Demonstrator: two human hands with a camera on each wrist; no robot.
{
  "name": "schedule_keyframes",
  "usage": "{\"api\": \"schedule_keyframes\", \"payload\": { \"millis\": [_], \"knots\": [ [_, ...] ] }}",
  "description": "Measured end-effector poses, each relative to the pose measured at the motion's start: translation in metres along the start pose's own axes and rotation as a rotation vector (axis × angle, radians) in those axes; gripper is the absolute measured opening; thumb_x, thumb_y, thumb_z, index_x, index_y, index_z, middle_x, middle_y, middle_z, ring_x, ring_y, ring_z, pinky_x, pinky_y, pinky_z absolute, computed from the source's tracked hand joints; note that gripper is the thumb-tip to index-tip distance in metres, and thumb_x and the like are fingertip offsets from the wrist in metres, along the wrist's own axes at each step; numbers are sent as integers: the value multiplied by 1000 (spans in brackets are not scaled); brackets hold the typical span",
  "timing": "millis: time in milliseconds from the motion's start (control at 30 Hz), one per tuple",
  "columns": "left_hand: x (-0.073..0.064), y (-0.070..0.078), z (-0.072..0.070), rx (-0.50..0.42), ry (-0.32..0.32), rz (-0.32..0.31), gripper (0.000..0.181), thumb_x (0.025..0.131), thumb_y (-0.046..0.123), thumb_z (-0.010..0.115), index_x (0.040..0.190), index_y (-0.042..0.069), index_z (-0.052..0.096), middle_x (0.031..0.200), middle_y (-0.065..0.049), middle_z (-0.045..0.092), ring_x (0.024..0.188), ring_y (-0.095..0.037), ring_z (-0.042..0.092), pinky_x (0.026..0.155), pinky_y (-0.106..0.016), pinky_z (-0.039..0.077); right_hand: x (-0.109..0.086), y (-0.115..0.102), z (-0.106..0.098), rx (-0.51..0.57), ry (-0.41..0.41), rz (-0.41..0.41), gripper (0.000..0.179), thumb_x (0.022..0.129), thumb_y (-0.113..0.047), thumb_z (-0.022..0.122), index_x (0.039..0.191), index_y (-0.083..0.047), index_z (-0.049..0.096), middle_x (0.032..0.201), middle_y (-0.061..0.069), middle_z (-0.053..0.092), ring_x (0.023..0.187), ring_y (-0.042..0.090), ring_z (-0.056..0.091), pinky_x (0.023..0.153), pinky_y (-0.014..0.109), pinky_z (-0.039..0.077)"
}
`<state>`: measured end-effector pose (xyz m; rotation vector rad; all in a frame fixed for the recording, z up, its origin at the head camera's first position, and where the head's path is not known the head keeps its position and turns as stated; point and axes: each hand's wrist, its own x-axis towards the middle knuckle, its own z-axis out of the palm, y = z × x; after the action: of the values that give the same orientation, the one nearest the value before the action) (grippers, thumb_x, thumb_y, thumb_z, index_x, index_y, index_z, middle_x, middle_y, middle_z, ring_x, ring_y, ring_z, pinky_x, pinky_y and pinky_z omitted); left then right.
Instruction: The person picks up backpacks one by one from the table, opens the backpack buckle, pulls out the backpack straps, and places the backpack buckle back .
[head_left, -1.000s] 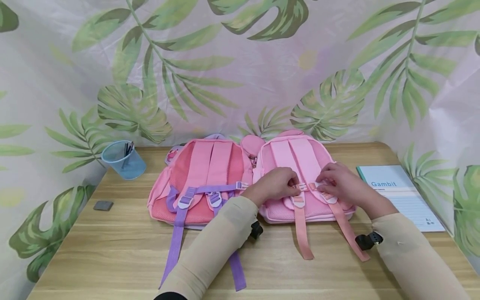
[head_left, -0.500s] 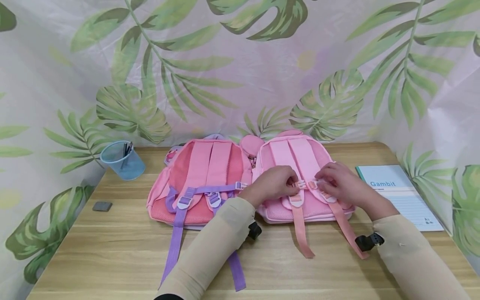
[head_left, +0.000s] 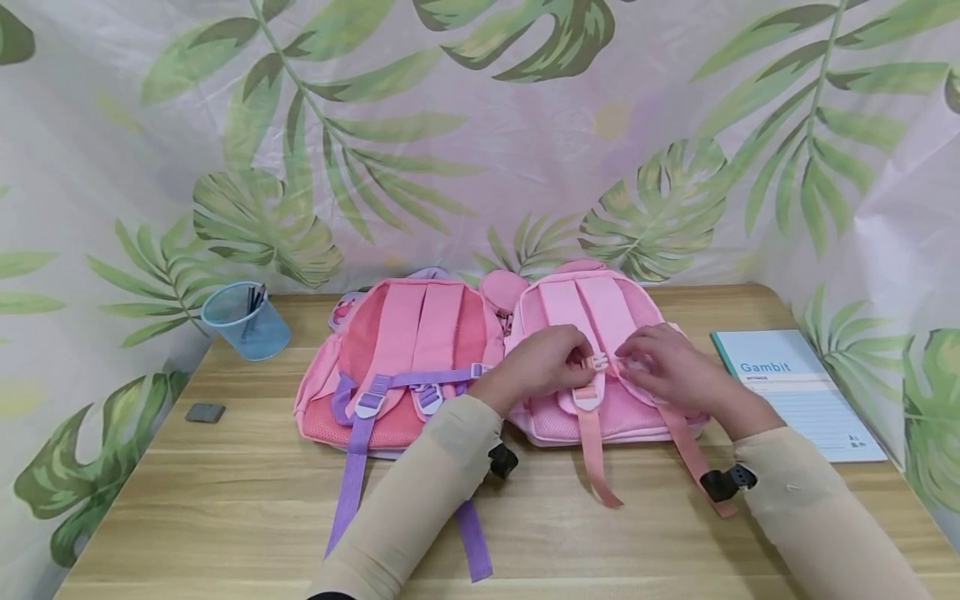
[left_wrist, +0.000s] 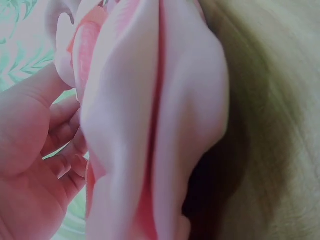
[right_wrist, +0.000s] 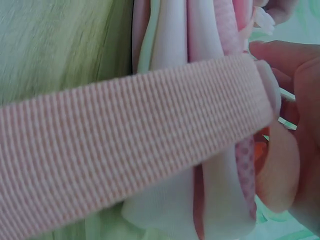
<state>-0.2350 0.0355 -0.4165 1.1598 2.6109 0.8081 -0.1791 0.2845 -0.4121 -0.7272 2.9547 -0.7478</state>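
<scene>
A light pink backpack (head_left: 626, 423) lies with its shoulder straps up. My left hand (head_left: 549, 360) pinches a white buckle piece (head_left: 597, 362) on its short orange chest strap. My right hand (head_left: 670, 367) pinches the facing end of that chest strap, its buckle half mostly hidden by the fingers. The two ends are held close together over the shoulder straps. In the right wrist view, a wide orange webbing strap (right_wrist: 140, 140) crosses in front of the bag, beside my curled right fingers. The left wrist view shows the bag's pale side (left_wrist: 120, 115) beside my left hand.
A pink backpack with purple straps (head_left: 401, 333) lies to the left, its purple chest strap (head_left: 431, 377) running across. A blue mesh pen cup (head_left: 262, 332) stands back left, near a grey eraser-like block (head_left: 205, 412). A notebook (head_left: 806, 392) lies at the right.
Both hands have shifted slightly left and upward with the chest strap ends. The right buckle half, visible earlier, is now mostly covered by my right fingers. The hanging orange strap tails swung slightly left.
</scene>
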Motion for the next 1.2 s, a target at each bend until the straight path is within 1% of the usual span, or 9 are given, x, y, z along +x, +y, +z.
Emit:
{"api": "schedule_keyframes", "payload": {
  "millis": [167, 300, 500, 767, 900, 1000, 1100, 1167, 1200],
  "knots": [
    [-1, 1, -4, -23, 14, 5, 21, 99, 25, 78, 111, 9, 74, 100, -2, 69, 92, -13, 60, 87, -24, 50, 5, -1, 3, -12, 4, -39, 26, 98, -13, 78, 123, -5, 73, 124, 11, 70, 123, 34, 58, 109, 58, 47],
    [-1, 0, -6, -27, 27, 23, 21, 98, 25, 79, 111, 9, 74, 100, -3, 68, 93, -14, 61, 87, -25, 50, 8, -2, 4, -7, 1, -34, 27, 98, -13, 79, 124, -6, 73, 125, 12, 69, 122, 34, 57, 109, 59, 44],
    [-3, 1, -8, -52, 31, -9, 22, 99, 25, 79, 113, 10, 73, 103, -2, 70, 95, -13, 62, 90, -25, 52, 14, -2, 9, -22, 21, -31, 26, 95, -13, 81, 120, -6, 76, 125, 14, 71, 121, 36, 57, 107, 60, 40],
    [-4, -1, -10, -81, 43, 10, 22, 99, 25, 78, 114, 8, 73, 105, -3, 71, 97, -13, 64, 91, -24, 52, 19, -2, 14, -38, 6, -57, 20, 97, -8, 76, 117, -6, 77, 123, 13, 72, 121, 35, 57, 108, 59, 45],
    [-5, -2, -9, -84, 48, 13, 22, 100, 25, 78, 113, 9, 73, 106, -3, 71, 97, -13, 64, 91, -23, 52, 18, -2, 14, -18, 16, -61, 18, 98, -7, 76, 116, -6, 77, 119, 9, 74, 120, 33, 58, 108, 57, 46],
    [-4, -2, -9, -94, 56, 11, 21, 100, 25, 79, 113, 9, 74, 105, -3, 71, 97, -12, 64, 90, -23, 52, 18, -2, 13, 17, 23, -49, 19, 98, -7, 77, 117, -7, 78, 114, 8, 75, 115, 30, 61, 104, 55, 49],
    [-4, -2, -9, -113, 64, 10, 21, 100, 23, 79, 113, 8, 74, 105, -3, 72, 97, -13, 64, 90, -23, 52, 17, -3, 9, 62, 10, -17, 21, 100, -8, 76, 120, -7, 78, 113, 8, 76, 111, 28, 65, 101, 54, 53],
    [-5, -2, -9, -131, 66, 9, 20, 100, 22, 79, 113, 8, 75, 106, -4, 73, 97, -13, 64, 90, -23, 52, 16, -4, 6, 98, -3, 21, 22, 101, -11, 76, 123, -7, 77, 115, 8, 78, 111, 27, 69, 100, 51, 55],
    [-5, -2, -9, -138, 66, 11, 20, 100, 21, 78, 113, 7, 75, 107, -4, 73, 98, -13, 65, 90, -23, 52, 16, -5, 4, 120, -9, 48, 23, 101, -12, 76, 124, -8, 77, 116, 9, 78, 109, 26, 69, 97, 49, 56]
  ]
}}
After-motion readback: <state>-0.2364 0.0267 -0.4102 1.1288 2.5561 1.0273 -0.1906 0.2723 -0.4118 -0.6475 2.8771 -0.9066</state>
